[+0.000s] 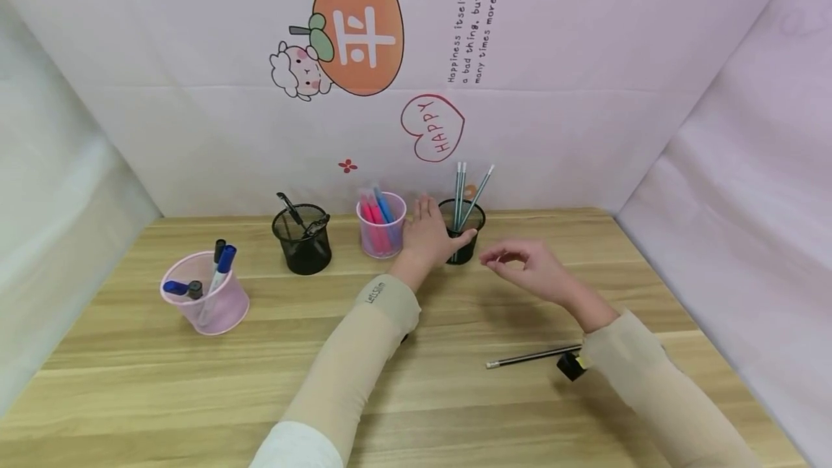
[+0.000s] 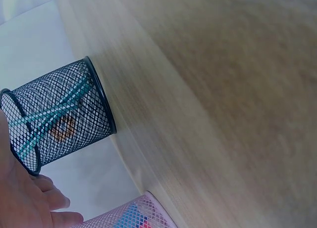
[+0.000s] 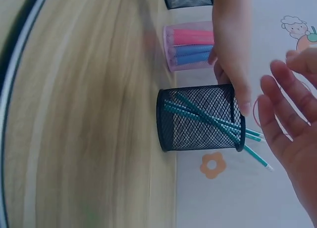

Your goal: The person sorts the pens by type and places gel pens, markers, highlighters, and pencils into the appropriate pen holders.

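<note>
My left hand (image 1: 425,240) reaches to the back of the table with its fingers straight. It lies between a pink mesh pen cup (image 1: 390,248) and a black mesh pen cup (image 1: 463,256), its thumb at the black cup's rim. Several teal pencils (image 1: 481,188) with white ends lean inside that black cup, which stands upright. Pink and blue pens (image 1: 375,211) fill the pink cup. Just right of the black cup, my right hand (image 1: 533,269) hovers over the table, fingers loosely bent. Nothing shows between those fingers in the right wrist view.
A black pencil (image 1: 529,357) lies near my right sleeve, beside a small black block (image 1: 570,367). To the left stand another black mesh cup (image 1: 307,258) with black pens and a pink cup (image 1: 230,305) with blue and black markers. A printed cloth (image 1: 552,128) hangs behind the table.
</note>
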The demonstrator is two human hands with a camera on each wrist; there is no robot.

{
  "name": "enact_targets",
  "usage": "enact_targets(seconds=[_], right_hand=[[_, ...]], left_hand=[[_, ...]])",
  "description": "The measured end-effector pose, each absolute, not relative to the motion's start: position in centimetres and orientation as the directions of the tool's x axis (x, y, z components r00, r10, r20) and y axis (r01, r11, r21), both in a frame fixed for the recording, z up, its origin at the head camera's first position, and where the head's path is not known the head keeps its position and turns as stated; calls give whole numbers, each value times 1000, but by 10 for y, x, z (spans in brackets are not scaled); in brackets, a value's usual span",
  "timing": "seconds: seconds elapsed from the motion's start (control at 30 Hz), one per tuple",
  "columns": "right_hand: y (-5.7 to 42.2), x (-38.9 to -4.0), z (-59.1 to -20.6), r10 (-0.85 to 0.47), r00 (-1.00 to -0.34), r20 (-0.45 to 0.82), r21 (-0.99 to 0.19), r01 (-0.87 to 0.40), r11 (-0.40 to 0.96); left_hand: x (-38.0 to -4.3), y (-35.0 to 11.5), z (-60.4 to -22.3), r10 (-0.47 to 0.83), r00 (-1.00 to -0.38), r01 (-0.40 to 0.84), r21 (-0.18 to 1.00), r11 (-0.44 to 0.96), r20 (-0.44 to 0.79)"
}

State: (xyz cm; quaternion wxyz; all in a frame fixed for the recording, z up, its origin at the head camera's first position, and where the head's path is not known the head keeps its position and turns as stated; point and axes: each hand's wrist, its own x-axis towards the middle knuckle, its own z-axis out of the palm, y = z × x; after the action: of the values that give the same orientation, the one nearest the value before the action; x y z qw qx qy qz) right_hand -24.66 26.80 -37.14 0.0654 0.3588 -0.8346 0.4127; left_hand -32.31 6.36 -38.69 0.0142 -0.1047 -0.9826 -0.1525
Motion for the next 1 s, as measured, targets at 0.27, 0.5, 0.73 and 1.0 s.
enact_targets(seconds=[0.27, 0.5, 0.73, 1.0], right_hand=[[281, -237, -378, -708, -594, 381, -576, -752, 321], [294, -231, -378, -770, -593, 236, -633, -695, 341], [308, -218, -379, -768, -640, 17, -676, -574, 463], [320, -207, -381, -732, -675, -92, -646, -519, 560]], left_hand=[[-323, 64, -389, 205, -976, 217, 296, 930, 70], [-322, 64, -389, 203, -977, 214, 293, 932, 66], [-323, 64, -389, 210, -977, 213, 311, 926, 44], [-325, 63, -389, 214, -976, 213, 312, 926, 30]])
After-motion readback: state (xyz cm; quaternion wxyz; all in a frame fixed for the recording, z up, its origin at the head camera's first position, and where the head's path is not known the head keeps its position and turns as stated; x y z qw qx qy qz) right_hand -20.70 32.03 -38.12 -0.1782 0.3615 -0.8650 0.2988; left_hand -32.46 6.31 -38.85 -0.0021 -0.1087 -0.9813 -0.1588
